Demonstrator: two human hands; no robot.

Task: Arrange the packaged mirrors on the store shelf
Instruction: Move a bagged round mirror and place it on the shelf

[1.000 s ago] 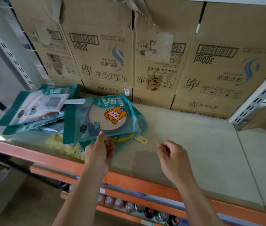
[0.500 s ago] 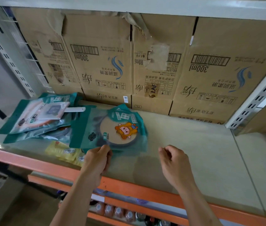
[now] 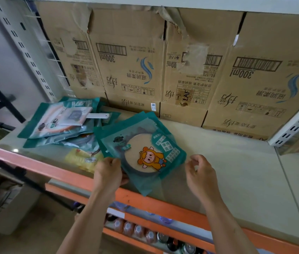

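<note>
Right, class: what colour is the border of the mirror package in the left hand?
Teal border on the mirror package; head view shows it best.

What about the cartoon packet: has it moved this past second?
Yes: the mirror packet slid right from the pile and turned, one corner now over the shelf's orange edge.

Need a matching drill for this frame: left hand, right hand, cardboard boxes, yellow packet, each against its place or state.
Things:
1 left hand
2 right hand
3 cardboard boxes
4 yellow packet

Places/states:
A along the back of the shelf
B holds nothing, beside the right edge of the cartoon mirror packet
C partly under teal packets, near the shelf's front edge
D grips the cartoon mirror packet's lower-left edge

Pairs: 1-D, 2-B, 3-A, 4-C
</note>
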